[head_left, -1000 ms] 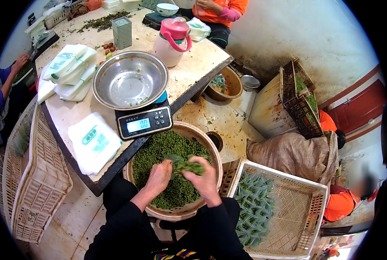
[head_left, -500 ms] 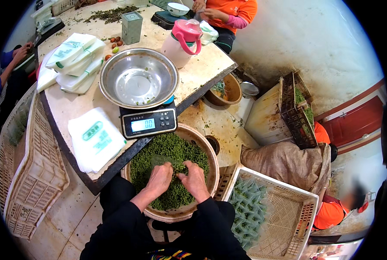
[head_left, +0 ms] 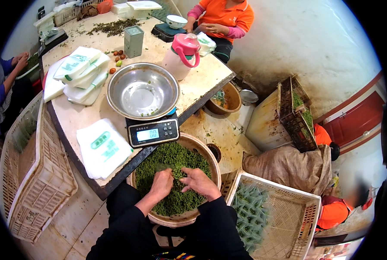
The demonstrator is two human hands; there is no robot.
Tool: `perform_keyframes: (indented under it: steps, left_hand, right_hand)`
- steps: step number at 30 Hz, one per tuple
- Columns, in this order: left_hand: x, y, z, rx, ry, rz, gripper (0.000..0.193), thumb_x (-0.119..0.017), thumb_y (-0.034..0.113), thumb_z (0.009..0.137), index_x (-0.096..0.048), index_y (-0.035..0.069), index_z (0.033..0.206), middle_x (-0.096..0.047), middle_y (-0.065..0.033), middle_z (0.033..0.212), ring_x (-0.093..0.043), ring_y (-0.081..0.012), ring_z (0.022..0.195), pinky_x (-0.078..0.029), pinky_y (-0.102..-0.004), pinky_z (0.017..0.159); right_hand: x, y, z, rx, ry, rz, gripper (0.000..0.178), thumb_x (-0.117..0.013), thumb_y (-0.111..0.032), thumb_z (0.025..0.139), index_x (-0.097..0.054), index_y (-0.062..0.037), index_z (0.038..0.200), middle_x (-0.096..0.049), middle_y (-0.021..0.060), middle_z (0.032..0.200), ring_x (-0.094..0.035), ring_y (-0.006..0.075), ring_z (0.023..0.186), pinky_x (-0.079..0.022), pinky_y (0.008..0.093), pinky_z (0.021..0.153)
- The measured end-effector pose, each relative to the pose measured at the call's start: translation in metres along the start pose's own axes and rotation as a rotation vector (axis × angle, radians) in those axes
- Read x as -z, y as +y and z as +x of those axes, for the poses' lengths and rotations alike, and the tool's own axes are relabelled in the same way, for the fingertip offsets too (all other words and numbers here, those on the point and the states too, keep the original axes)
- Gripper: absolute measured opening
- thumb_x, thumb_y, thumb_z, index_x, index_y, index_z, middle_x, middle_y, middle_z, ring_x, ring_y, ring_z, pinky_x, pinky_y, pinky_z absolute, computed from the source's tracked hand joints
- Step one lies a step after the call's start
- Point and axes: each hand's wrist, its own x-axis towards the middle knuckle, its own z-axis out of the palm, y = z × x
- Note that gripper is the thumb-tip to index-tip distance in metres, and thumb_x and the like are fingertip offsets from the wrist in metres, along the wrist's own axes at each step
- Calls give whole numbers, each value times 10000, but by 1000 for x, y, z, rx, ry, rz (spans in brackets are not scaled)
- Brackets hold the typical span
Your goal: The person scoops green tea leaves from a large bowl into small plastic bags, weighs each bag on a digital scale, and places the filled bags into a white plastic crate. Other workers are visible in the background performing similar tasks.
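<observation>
A wide round tub [head_left: 216, 167] full of small green berries in clusters [head_left: 148, 167] stands between my knees. Over it, my left hand [head_left: 162, 184] is closed on a clear plastic bag [head_left: 164, 166], mostly hidden by the fingers. Some green berries [head_left: 178, 173] show at the bag, between my two hands. My right hand [head_left: 200, 182] is just right of them, thumb and fingers apart and pointing toward the bag; whether its fingertips touch the berries is hard to tell.
A digital scale [head_left: 153, 133] carries a steel bowl [head_left: 143, 91] on the table, beside stacked flat bags [head_left: 103, 147] and a pink-lidded jug [head_left: 180, 58]. Right of me, a plastic crate [head_left: 288, 216] holds filled clear bags [head_left: 250, 212]. A person in orange [head_left: 223, 17] sits across.
My right hand has moved slightly right and its fingers have spread. The left hand keeps hold of the bag, which shows less now. The view has shifted a little.
</observation>
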Motion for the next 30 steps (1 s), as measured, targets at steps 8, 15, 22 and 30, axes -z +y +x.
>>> perform_keyframes:
  steps: [8, 15, 22, 30]
  left_hand:
    - [11, 24, -3, 108, -140, -167, 195, -418, 97, 888, -519, -53, 816, -549, -152, 588, -602, -244, 547, -444, -361, 505]
    - [6, 27, -13, -77, -63, -22, 221, -470, 81, 868, -539, -64, 1019, -568, -193, 605, -599, -317, 559, -444, -406, 502]
    - [1, 25, -25, -275, 33, 300, 258, -522, 60, 830, -531, -61, 1057, -572, -213, 621, -589, -363, 574, -465, -431, 503]
    - [0, 15, -18, -232, 89, 188, 260, -523, 66, 838, -529, -47, 1072, -576, -207, 633, -594, -354, 590, -460, -423, 518]
  right_hand:
    - [-7, 64, 10, 170, 331, -39, 606, -722, -179, 755, -383, 4, 1223, -573, 137, 994, -566, 213, 880, -489, 335, 689]
    - [-27, 65, -8, -221, 197, 673, 336, -608, -31, 801, -465, 2, 1104, -550, 53, 921, -542, 143, 784, -497, 306, 651]
    - [-43, 60, 1, -1, 599, 130, 111, -599, 32, 696, -513, 15, 764, -542, 81, 621, -539, 143, 547, -447, 301, 494]
    - [-42, 57, 6, -2, 479, 323, 142, -599, -1, 733, -531, -19, 856, -564, 64, 725, -554, 151, 637, -448, 308, 579]
